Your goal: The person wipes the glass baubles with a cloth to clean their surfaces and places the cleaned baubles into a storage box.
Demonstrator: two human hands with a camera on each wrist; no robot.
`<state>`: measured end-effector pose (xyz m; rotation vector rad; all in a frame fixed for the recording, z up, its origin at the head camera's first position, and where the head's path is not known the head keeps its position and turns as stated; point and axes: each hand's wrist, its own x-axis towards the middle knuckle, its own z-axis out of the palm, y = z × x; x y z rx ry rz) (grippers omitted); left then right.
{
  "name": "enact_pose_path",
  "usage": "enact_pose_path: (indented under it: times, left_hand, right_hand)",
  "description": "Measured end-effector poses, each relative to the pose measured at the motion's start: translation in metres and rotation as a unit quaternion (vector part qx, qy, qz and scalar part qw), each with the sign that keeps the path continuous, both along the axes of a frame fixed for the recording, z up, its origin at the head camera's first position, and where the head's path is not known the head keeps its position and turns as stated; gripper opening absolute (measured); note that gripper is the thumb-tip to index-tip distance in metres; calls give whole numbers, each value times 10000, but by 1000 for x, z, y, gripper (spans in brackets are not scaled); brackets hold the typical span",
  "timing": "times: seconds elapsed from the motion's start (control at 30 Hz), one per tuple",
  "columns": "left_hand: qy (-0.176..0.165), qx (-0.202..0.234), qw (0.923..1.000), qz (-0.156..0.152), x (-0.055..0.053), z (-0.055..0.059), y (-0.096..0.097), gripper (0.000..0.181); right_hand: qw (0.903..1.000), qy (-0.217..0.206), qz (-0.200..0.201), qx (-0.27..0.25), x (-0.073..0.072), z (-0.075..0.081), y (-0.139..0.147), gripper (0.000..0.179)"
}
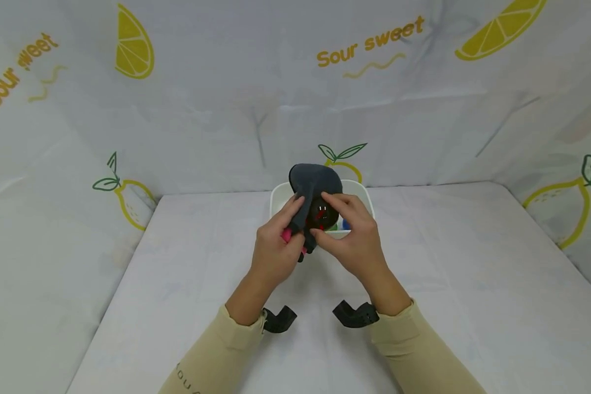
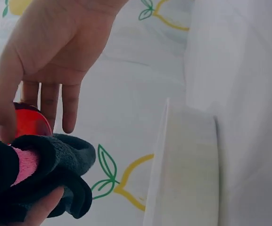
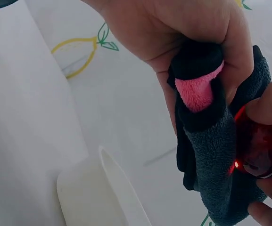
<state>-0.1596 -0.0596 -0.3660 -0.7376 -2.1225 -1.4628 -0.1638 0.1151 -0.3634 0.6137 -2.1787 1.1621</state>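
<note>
My left hand (image 1: pixel 276 246) grips a bunched dark grey plush cloth (image 1: pixel 317 179) with black edging and pink patches. My right hand (image 1: pixel 357 241) pinches a shiny, see-through dark red ball (image 1: pixel 322 214) between thumb and fingers, right against the cloth. In the right wrist view, the ball (image 3: pixel 260 146) overlaps the grey folds, and the pink patch (image 3: pixel 197 92) shows beneath the left hand. The left wrist view has the ball (image 2: pixel 32 123) partly hidden behind the right thumb. Both hands are raised in front of a white tub (image 1: pixel 371 210).
Inside the tub, a blue thing (image 1: pixel 346 225) and a bit of green show behind the right fingers. The tub stands at the back of the white-covered table (image 1: pixel 187 284), near a lemon-printed backdrop (image 1: pixel 216 98). A black curved wrist mount (image 1: pixel 279 320) sits at each cuff.
</note>
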Motion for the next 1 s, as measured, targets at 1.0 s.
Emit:
enact_pose_path:
  times: [1.0]
  left_hand:
    - [150, -368, 9989, -239, -4, -1, -1, 56]
  right_hand:
    - [8085, -3569, 1025, -4566, -9, 3, 2, 20]
